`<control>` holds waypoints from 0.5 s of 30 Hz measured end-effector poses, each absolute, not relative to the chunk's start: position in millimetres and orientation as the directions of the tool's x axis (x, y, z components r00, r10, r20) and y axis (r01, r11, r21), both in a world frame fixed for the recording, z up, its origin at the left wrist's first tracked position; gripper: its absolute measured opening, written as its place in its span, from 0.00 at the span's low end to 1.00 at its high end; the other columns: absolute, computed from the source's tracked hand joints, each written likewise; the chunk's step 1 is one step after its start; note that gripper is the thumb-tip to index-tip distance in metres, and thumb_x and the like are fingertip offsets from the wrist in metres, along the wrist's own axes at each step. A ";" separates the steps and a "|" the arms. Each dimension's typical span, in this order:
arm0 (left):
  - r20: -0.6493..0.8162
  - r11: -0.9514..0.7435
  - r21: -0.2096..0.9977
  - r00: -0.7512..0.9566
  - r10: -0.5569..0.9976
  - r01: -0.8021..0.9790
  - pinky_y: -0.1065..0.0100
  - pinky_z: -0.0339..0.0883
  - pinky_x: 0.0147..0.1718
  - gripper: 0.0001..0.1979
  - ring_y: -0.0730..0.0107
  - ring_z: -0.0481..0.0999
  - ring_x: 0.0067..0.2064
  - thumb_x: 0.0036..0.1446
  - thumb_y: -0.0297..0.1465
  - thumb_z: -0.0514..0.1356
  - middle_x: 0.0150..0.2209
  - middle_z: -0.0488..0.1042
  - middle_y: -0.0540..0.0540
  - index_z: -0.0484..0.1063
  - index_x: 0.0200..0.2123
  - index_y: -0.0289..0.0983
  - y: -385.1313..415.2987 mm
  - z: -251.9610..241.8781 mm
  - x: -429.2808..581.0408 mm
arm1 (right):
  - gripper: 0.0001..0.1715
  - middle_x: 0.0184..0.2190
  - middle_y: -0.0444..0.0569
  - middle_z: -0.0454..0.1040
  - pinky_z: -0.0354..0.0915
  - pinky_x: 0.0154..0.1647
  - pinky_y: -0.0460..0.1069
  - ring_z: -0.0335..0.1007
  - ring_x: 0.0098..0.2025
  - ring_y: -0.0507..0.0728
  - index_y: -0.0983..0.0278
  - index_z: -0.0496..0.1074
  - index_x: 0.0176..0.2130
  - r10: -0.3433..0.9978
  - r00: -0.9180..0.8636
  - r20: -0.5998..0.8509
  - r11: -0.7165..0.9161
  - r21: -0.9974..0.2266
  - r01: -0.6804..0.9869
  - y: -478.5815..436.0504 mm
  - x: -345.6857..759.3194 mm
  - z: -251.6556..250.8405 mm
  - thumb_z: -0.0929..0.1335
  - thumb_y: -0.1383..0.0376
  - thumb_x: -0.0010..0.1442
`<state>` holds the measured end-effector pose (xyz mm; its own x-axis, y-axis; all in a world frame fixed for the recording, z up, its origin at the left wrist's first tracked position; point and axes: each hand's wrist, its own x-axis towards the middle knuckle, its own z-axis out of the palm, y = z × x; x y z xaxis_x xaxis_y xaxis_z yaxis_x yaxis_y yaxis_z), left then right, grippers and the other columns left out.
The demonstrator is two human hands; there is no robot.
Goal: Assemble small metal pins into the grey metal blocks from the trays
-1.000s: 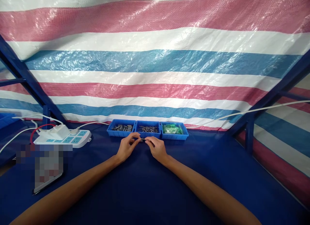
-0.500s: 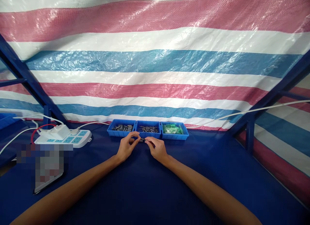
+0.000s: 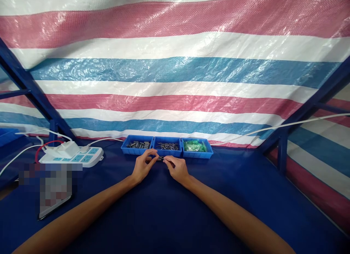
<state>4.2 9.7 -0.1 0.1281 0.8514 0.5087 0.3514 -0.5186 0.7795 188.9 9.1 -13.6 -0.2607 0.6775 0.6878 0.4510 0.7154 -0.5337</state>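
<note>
My left hand is closed in a pinch at a small dark grey cylinder, just in front of the bins. My right hand pinches a thin metal pin, its tip close to the cylinder or in it; fingers hide the exact contact. Behind my hands stand three blue bins in a row. Grey cylinders fill the left bin, and thin metal pins lie in the middle bin. In the right bin there are green-tinted clear plastic bags.
A white power strip with plugs and cables sits at the left on the blue table. In front of it rests a tablet-like device, partly blurred out. Blue frame posts and a striped tarp enclose the back.
My right fingertips have moved slightly left, bringing the pin closer to my left fingertips. Less of the pin shows between the hands. Otherwise both arms hold their place.
</note>
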 end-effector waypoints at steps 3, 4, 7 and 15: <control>0.508 -0.519 0.783 0.129 0.852 0.344 0.74 0.68 0.26 0.14 0.75 0.73 0.29 0.58 0.35 0.58 0.37 0.74 0.47 0.66 0.46 0.37 10.1 -0.7 4.0 | 0.11 0.33 0.49 0.78 0.68 0.33 0.45 0.75 0.32 0.54 0.65 0.74 0.40 0.669 -0.267 0.694 0.725 -0.527 0.444 8.7 189.1 -12.5 0.63 0.66 0.63; 0.507 -0.518 0.783 0.129 0.852 0.344 0.74 0.68 0.27 0.14 0.75 0.73 0.29 0.57 0.35 0.58 0.37 0.74 0.47 0.66 0.46 0.37 10.2 -0.8 4.0 | 0.11 0.33 0.49 0.78 0.69 0.33 0.46 0.75 0.32 0.54 0.65 0.74 0.40 0.666 -0.269 0.696 0.728 -0.526 0.440 8.7 189.2 -12.2 0.63 0.66 0.63; 0.514 -0.521 0.780 0.120 0.850 0.348 0.74 0.68 0.27 0.13 0.74 0.74 0.30 0.57 0.35 0.58 0.38 0.74 0.46 0.67 0.45 0.37 10.4 -0.8 3.9 | 0.12 0.32 0.49 0.78 0.69 0.33 0.46 0.75 0.31 0.54 0.65 0.74 0.41 0.665 -0.271 0.696 0.730 -0.530 0.431 8.8 189.6 -11.7 0.62 0.66 0.63; 0.525 -0.526 0.778 0.103 0.845 0.343 0.73 0.69 0.26 0.13 0.72 0.75 0.31 0.57 0.36 0.59 0.39 0.75 0.45 0.69 0.43 0.36 9.0 1.1 4.0 | 0.14 0.29 0.48 0.78 0.70 0.35 0.48 0.75 0.31 0.55 0.64 0.75 0.41 0.678 -0.280 0.680 0.721 -0.540 0.434 9.1 189.7 -12.2 0.61 0.66 0.63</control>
<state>4.0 9.0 1.1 0.1029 0.8448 0.5251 0.3431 -0.5257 0.7784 189.7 9.1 -12.2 -0.2795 0.6779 0.6799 0.4342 0.7209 -0.5402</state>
